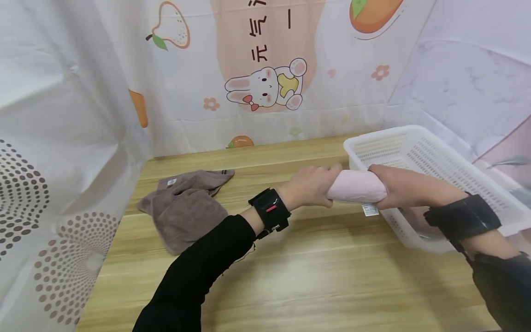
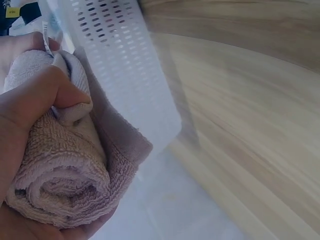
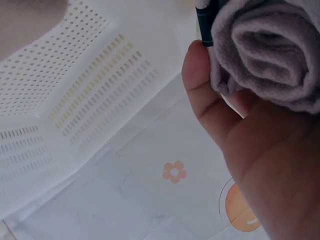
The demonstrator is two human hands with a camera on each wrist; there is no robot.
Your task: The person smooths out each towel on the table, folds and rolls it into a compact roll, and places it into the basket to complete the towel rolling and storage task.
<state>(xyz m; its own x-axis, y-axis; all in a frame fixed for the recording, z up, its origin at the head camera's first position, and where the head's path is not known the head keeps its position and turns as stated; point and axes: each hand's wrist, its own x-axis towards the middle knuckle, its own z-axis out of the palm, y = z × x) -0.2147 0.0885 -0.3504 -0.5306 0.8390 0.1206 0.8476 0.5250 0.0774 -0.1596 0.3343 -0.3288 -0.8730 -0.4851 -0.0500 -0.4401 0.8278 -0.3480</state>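
Note:
A rolled towel, pale pinkish in the head view, is held up over the table beside the basket. My left hand grips its left end, and my right hand grips the right end. A white label hangs below the roll. The left wrist view shows the spiral end of the towel, with the thumb pressing a fold and a loose flap at the side. Coiled layers of the towel also show above the right palm. A second towel, brownish, lies crumpled on the table at the left.
At the right stands a white perforated basket, with a brownish item partly visible inside, behind the right forearm. The wooden table meets a printed curtain at the back. White patterned sheeting hangs along the left.

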